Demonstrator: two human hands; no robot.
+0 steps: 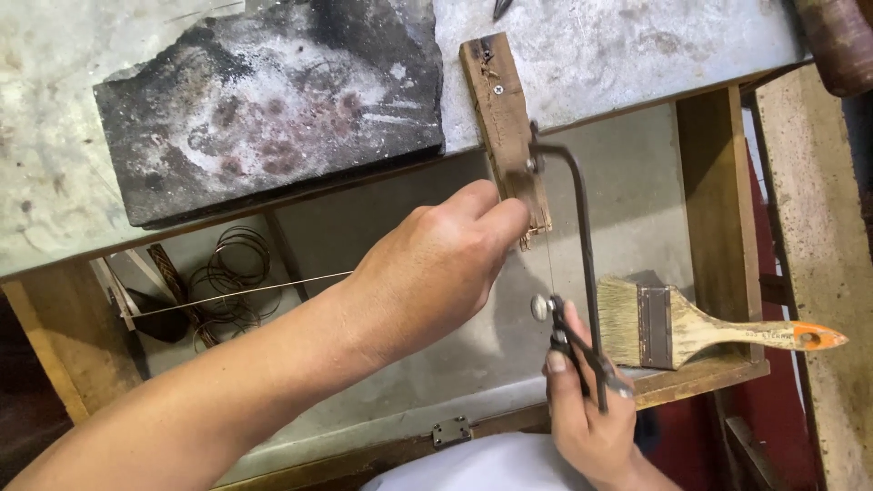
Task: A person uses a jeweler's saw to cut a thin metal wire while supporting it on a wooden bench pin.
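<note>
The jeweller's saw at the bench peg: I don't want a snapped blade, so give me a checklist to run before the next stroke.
1. Left hand pins the workpiece against the wooden bench peg: ok.
2. Right hand has a full grip on the saw handle: ok.
3. Saw blade runs straight between the clamps of the saw frame: ok.
4. Blade seated in the cut: cannot tell, fingertips hide it.
5. Left fingertips clear of the blade: not ok, they sit right beside it.
6. Paintbrush in the drawer lies clear of the frame: ok.

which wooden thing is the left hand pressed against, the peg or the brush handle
The peg screwed to the bench edge: the left hand pinches its tip. The brush lies untouched in the drawer.
</note>
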